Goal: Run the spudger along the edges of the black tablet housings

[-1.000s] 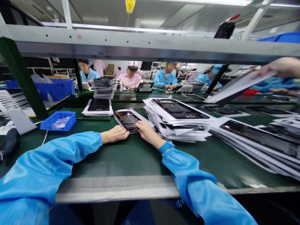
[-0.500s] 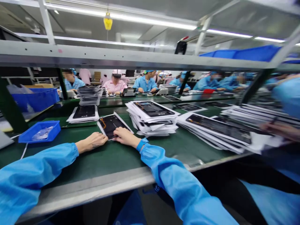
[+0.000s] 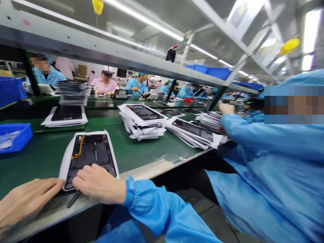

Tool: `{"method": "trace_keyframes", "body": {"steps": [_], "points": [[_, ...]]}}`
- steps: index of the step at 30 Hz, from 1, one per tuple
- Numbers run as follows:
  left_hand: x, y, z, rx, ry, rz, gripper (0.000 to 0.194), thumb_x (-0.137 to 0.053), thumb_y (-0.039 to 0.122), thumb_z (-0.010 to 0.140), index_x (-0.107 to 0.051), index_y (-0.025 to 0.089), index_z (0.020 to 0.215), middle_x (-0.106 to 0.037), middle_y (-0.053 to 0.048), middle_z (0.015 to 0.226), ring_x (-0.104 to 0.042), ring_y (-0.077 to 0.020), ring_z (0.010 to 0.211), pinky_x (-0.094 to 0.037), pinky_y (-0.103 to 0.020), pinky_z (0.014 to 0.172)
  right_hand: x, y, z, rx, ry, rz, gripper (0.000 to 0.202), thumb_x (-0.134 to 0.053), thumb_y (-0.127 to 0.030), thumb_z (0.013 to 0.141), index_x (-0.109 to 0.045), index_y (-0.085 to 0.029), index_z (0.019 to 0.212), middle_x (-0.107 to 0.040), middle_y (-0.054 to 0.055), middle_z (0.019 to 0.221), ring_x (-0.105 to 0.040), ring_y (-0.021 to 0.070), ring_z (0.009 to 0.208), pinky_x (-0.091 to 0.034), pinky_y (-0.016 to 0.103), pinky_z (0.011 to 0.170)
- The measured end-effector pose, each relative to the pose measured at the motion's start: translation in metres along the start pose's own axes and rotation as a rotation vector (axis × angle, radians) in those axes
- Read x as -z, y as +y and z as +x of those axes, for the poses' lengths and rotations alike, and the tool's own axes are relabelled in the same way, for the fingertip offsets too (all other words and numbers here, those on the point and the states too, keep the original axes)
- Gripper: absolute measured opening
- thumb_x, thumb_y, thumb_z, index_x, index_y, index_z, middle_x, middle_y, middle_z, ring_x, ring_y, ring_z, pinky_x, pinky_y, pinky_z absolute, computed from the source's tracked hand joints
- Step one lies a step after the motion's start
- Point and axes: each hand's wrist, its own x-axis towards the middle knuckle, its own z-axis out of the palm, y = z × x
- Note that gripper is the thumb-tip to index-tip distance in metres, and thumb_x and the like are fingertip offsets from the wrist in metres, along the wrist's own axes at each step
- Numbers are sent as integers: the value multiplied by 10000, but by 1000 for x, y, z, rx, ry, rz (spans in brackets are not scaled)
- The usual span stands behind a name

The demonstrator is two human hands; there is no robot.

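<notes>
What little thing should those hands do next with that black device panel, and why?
I'd probably slide the black device panel slightly inward: its near end lies close to the table's front edge, with the left hand and right hand both at that end.

Two hands, a left hand [image 3: 31,199] and a right hand [image 3: 100,184], are at lower left, with one dark panel [image 3: 92,152]. Two blue containers [image 3: 11,91] show at the left edge, two yellow objects [image 3: 97,6] near the top, one thick stack [image 3: 143,126] at centre.
</notes>
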Motion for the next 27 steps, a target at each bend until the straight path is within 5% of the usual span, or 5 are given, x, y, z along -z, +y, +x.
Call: {"method": "trace_keyframes", "body": {"steps": [7,14,18,23,27], "points": [[69,68,-81,41,-54,218,278,-408,63,994,-656,127,1102,-750,-117,1028,-728,-197,937,-542,-270,768,-7,-33,-8,-71,109,231,141,-466,-81,967,-574,-161,926,-622,94,913,-495,226,818,-373,357,679],[79,84,-79,112,-47,102,255,-424,56,1000,-653,98,1102,-764,-117,1032,-739,-204,967,-595,-296,805,10,-23,-53,-358,573,802,416,-348,-452,1066,-682,-218,1151,-688,90,1046,-623,236,990,-501,370,815],[81,86,-82,160,-25,-6,243,-453,78,996,-648,125,1133,-765,-102,1004,-734,-193,932,-600,-307,827,15,-32,-65,-453,666,901,590,-281,-574,1045,-762,-232,1035,-655,72,865,-586,215,812,-457,363,676],[81,76,-65,186,-92,51,220,-448,117,1024,-622,142,1158,-724,-63,886,-659,-150,783,-502,-267,681,-2,-46,-50,-364,709,1067,171,-561,-275,1015,-717,-216,1053,-694,41,884,-626,188,837,-491,350,733],[72,58,-40,327,-276,-49,118,-540,225,1016,-649,183,1032,-678,-53,981,-590,-183,872,-466,-293,726,-14,-47,-41,-362,694,1033,211,-605,-113,956,-708,-217,1107,-702,53,996,-636,198,947,-509,357,820]]}}
